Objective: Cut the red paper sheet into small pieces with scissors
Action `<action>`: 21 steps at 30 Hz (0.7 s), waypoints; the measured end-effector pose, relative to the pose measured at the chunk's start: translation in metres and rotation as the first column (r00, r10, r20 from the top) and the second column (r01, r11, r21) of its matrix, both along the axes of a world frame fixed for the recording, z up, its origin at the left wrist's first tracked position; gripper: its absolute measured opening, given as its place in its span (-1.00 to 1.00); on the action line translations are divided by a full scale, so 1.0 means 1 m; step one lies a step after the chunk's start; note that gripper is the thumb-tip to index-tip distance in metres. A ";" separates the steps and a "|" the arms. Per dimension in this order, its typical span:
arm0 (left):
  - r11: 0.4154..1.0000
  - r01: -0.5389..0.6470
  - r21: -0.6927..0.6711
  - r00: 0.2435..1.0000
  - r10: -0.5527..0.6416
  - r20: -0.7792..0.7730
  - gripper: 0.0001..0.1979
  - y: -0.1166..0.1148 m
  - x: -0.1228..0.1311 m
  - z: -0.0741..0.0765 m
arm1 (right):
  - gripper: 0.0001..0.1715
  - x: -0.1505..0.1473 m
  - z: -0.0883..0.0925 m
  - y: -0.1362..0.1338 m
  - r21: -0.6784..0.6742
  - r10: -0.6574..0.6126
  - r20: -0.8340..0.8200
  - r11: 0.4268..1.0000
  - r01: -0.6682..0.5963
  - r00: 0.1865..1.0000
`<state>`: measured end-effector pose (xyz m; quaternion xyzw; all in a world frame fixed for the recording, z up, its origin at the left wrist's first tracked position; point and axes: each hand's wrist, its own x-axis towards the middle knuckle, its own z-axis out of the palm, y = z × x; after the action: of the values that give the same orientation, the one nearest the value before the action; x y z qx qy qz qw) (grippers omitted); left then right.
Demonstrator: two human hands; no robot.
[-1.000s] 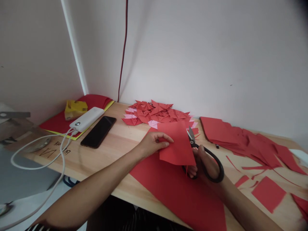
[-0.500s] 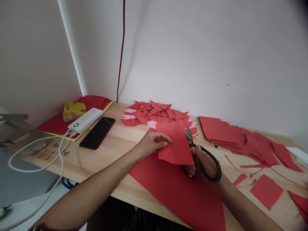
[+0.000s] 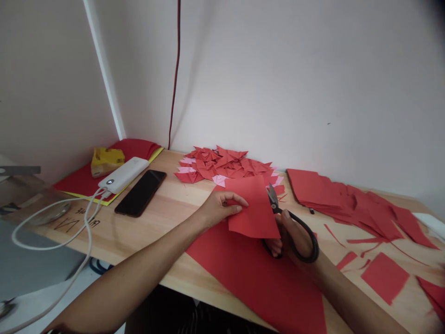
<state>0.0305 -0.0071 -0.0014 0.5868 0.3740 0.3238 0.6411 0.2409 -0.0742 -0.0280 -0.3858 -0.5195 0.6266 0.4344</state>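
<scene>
My left hand [image 3: 222, 208] pinches a red paper piece [image 3: 253, 211] by its left side, thumb and fingers near its middle. Black-handled scissors [image 3: 306, 236] are in my right hand [image 3: 290, 232], their blades pointing up along the right edge of the piece. Part of my right hand's fingers is hidden behind the paper. Below both hands a large red sheet [image 3: 274, 283] lies on the table, reaching over its front edge. Folded red and pink paper shapes [image 3: 225, 162] are heaped just behind the held piece.
A stack of cut red papers [image 3: 320, 190] fans out at the right, with thin strips and a red square [image 3: 385, 277] before it. On the left lie a black phone [image 3: 141, 192], a white power bank [image 3: 125, 174] with a cable, and a yellow packet [image 3: 107, 161].
</scene>
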 end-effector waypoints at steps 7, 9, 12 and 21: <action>1.000 -0.001 -0.008 1.000 0.001 -0.001 -0.83 -0.001 0.000 0.002 | -0.20 -0.004 0.007 0.000 -0.014 -0.013 0.029 1.000 0.014 0.999; 1.000 0.000 -0.005 1.000 0.000 -0.005 -0.84 -0.002 0.000 0.003 | -0.19 -0.004 0.009 0.000 -0.018 -0.014 0.026 1.000 0.014 1.000; 1.000 0.000 -0.003 1.000 -0.001 -0.009 -0.85 -0.002 0.000 0.004 | -0.20 -0.003 0.007 0.000 -0.012 0.004 0.021 1.000 -0.004 1.000; 1.000 0.000 -0.010 1.000 0.000 0.001 -0.87 -0.001 -0.001 0.002 | -0.20 -0.002 0.002 0.001 0.008 0.009 0.021 1.000 -0.009 1.000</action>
<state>0.0295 -0.0082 0.0010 0.5834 0.3754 0.3219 0.6443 0.2387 -0.0729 -0.0264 -0.3883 -0.5282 0.6225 0.4275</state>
